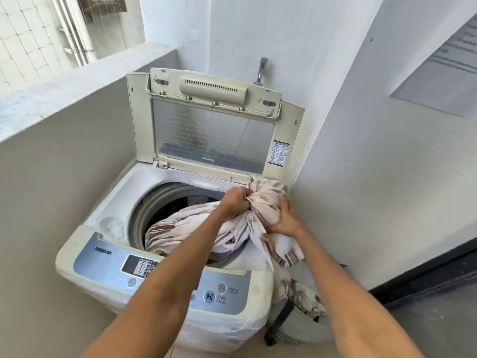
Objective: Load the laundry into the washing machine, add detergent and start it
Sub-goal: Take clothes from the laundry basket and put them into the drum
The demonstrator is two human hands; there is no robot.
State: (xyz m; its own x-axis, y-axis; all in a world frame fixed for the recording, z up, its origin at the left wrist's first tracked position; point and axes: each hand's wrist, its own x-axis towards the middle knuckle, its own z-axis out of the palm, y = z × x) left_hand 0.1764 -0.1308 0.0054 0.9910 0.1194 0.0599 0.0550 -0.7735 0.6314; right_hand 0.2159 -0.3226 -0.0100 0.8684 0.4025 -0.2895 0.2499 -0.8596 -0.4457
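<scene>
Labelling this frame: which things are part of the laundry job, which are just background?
Job:
washing machine
lid, up
striped sheet, half in drum
laundry bag
left hand and right hand, gripping sheet

Background:
tap
wall notice

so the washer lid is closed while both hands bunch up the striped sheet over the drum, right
Not quite: the head view shows the washer lid standing open, propped upright at the back. The rest holds: the left hand and right hand both grip the striped sheet over the drum.
</scene>
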